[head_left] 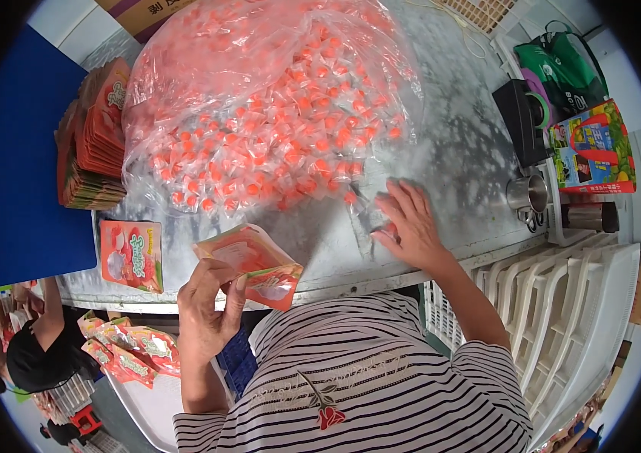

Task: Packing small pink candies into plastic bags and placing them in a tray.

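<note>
My left hand (211, 300) pinches a red and green pouch (249, 260) between thumb and fingers, near the table's front edge. The pouch is tilted and its mouth gapes apart. My right hand (409, 228) lies low over the table, fingers stretched out and slightly spread. Under its fingers a bit of wrapper and something orange-red partly show; whether it is touched I cannot tell. Just beyond both hands is a heap of small orange-red candies (260, 162) in see-through wrappers, spilling from a large plastic bag (207, 60). One flat pouch (132, 255) rests left of my left hand.
Stacked pouches (98, 140) stand at the left beside a blue panel (22, 158). Below the table, filled pouches (135, 351) lie on a white tray (147, 411). To the right are a metal cup (525, 194), a black tape dispenser (520, 124) and white stacked trays (554, 302). People sit at far left.
</note>
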The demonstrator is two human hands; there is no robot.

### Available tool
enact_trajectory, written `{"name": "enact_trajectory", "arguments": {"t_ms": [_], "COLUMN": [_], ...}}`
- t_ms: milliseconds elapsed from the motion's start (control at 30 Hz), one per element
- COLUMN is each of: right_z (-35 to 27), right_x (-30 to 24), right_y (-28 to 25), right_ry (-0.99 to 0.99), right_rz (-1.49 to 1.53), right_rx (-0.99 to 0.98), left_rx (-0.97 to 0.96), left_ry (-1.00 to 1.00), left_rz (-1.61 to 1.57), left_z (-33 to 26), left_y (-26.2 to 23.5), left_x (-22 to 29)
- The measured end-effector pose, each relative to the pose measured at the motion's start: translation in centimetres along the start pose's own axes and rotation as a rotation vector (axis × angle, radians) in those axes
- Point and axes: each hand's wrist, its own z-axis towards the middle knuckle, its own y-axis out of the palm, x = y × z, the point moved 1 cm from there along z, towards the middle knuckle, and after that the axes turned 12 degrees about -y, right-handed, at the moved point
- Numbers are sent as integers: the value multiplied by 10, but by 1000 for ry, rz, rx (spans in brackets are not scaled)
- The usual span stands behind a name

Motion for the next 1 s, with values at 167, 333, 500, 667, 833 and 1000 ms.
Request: {"name": "enact_trajectory", "arguments": {"t_ms": [167,333,500,667,833,1000], "right_z": [-21,-29,28,111,159,162], "right_x": [-2,18,-3,-95,-135,-150], "right_y": [-3,-3,-38,-91,-60,-58], "right_ry": [38,95,579,306,-237,-208], "right_rz": [-43,-250,678,1208,930,968], "right_rx": [147,226,419,240,267,203], "left_rx": [6,-18,-33,-50,-18,64], "left_ry": [26,32,32,88,113,118], "left_rz": [8,-24,-17,49,44,-89], "left_z": [1,7,4,2,0,-4], "left_y": [1,5,3,2,0,-3], "left_x": [-6,-7,-8,-8,-3,-4]}}
